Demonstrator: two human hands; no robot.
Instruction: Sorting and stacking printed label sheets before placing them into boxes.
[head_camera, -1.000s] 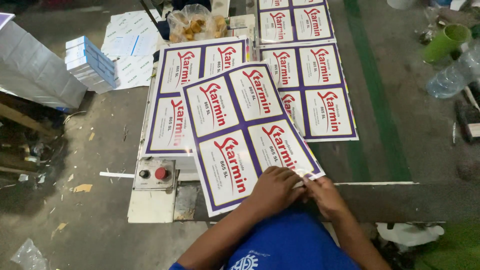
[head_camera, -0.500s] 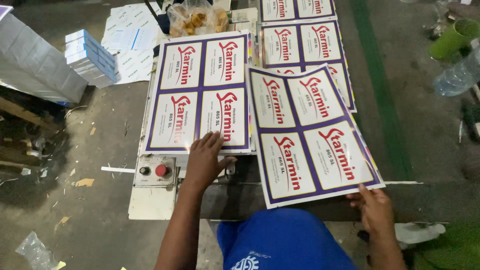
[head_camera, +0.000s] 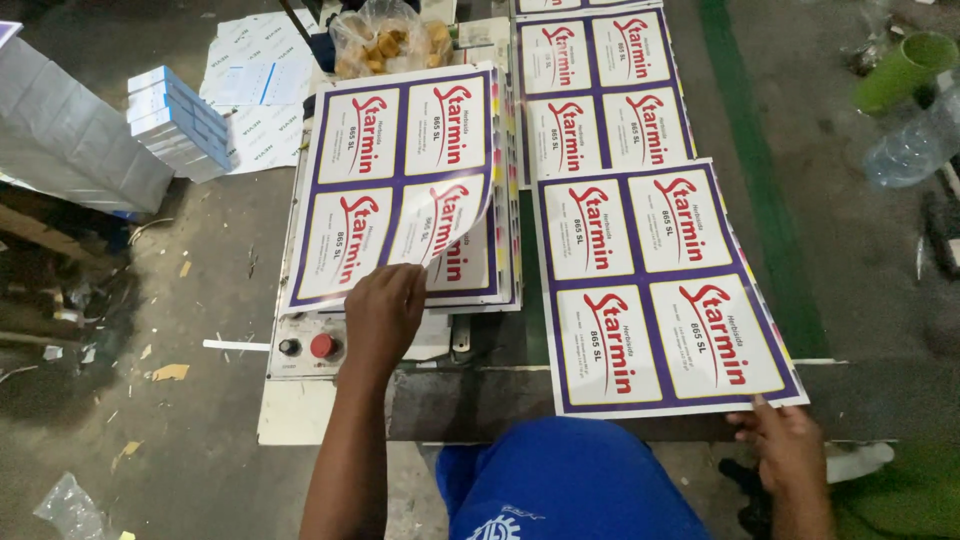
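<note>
Head view, looking down on a work bench (head_camera: 470, 400). Left hand (head_camera: 385, 310) rests on the stack (head_camera: 400, 190) of printed label sheets, fingers pinching the lower corner of the top sheet (head_camera: 455, 215), which curls up off the pile. Right hand (head_camera: 785, 440) grips the near right edge of a single sheet (head_camera: 660, 290) lying flat to the right of the stack, thumb on top, its near edge overhanging the bench. Each sheet carries four white labels with purple borders and red lettering. Another sheet (head_camera: 600, 90) lies further back, partly under the single one. Control box with a red button (head_camera: 322, 346) sits just beside the left wrist. Bag of snacks (head_camera: 385, 40) at the top, stack of small boxes (head_camera: 180, 120) on the floor left, green cup (head_camera: 905, 70) far right. Blue trousers (head_camera: 570, 480) at bottom.
</note>
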